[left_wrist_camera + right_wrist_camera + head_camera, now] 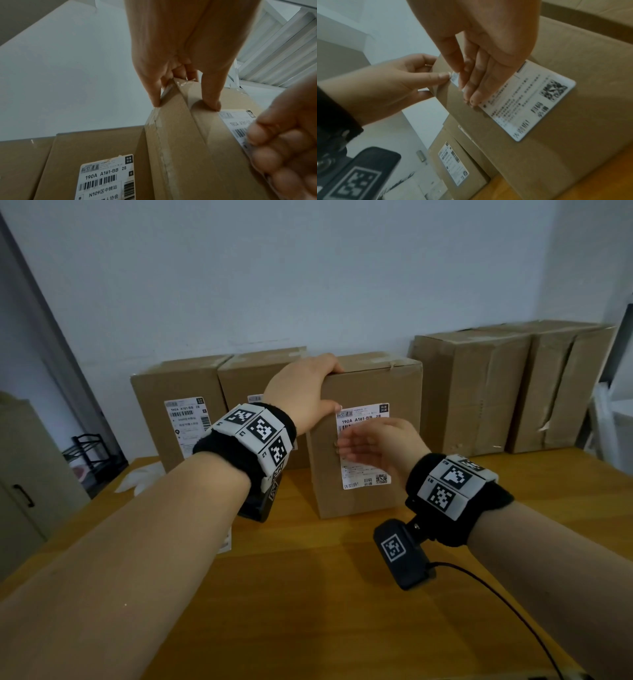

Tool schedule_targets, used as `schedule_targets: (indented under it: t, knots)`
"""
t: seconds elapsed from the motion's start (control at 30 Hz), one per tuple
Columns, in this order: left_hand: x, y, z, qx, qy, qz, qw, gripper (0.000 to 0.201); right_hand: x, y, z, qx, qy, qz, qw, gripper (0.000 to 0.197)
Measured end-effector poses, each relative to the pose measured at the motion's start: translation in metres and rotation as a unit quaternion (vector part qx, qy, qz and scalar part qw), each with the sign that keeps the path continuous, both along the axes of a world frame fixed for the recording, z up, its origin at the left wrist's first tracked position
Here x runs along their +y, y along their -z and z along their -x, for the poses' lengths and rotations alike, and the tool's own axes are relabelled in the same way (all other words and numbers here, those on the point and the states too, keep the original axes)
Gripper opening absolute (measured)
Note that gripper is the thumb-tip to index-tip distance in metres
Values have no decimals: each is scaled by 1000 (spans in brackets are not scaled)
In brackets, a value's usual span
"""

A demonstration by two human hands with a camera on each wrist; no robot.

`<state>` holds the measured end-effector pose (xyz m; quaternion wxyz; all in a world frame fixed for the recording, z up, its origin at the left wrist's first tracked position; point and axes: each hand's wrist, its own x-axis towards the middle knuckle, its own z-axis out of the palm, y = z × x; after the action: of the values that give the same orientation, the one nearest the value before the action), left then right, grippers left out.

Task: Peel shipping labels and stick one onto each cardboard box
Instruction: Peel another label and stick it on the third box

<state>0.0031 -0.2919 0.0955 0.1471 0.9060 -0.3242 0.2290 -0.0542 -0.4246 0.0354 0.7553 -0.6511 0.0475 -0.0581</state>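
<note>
A brown cardboard box [404, 385] stands upright on the wooden table [308, 594], in front of the others. On its front is a white shipping label [364, 477]. My left hand [318, 388] grips the box's upper left corner, fingers curled over the top and thumb on the front. My right hand [363, 443] lies flat on the label with straight fingers. The right wrist view shows its fingertips [474, 98] pressing the label [530, 105] at its left edge. In the left wrist view the left hand [185, 67] clamps the taped corner of the box [180, 148].
Two labelled boxes [178, 385] [253, 378] stand behind at the left, by the wall. Two larger unlabelled boxes [472, 392] [561, 385] stand at the right. White backing sheets [137, 477] lie at the table's left edge. A cable [496, 594] runs from my right wrist.
</note>
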Motion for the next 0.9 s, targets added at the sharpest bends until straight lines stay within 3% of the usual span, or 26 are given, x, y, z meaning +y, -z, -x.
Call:
schedule_targets:
  t: [0.37, 0.77, 0.9]
  knots:
    - [1, 0, 1, 2, 4, 3, 1000, 45, 3, 43, -4, 143, -68, 67, 985, 15]
    - [0, 1, 2, 5, 4, -2, 1000, 45, -32, 42, 10, 173, 9, 85, 981, 15]
    - [1, 3, 2, 3, 8, 3, 1000, 44, -32, 27, 12, 117, 34, 105, 987, 17]
